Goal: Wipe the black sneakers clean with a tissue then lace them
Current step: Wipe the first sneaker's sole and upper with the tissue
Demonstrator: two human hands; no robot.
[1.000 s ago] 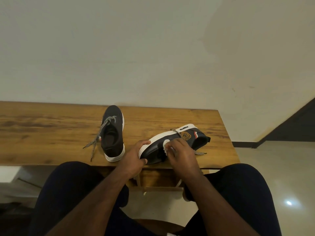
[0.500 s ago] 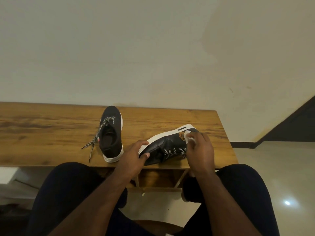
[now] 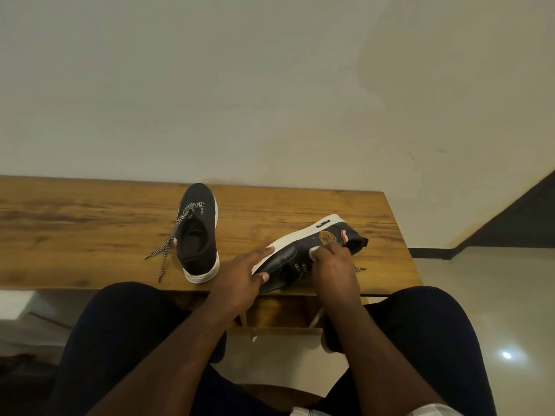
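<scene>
Near the table's [image 3: 90, 223] front right edge, the tipped sneaker [image 3: 288, 256] lay on its side, white sole turned away from us, its crest patch showing near the heel. Our right hand [image 3: 332, 270] pinched a small white tissue [image 3: 315, 251] in its curled fingertips against the black upper, just below that patch. Our left hand [image 3: 240, 280] steadied the toe, fingers extended over the sole edge, thumb pressed on the upper. A lace tip [image 3: 359, 269] poked out beside the right hand. Well apart to the left, the second sneaker [image 3: 198, 232] stood upright, its speckled laces [image 3: 168, 250] trailing loose across the wood.
</scene>
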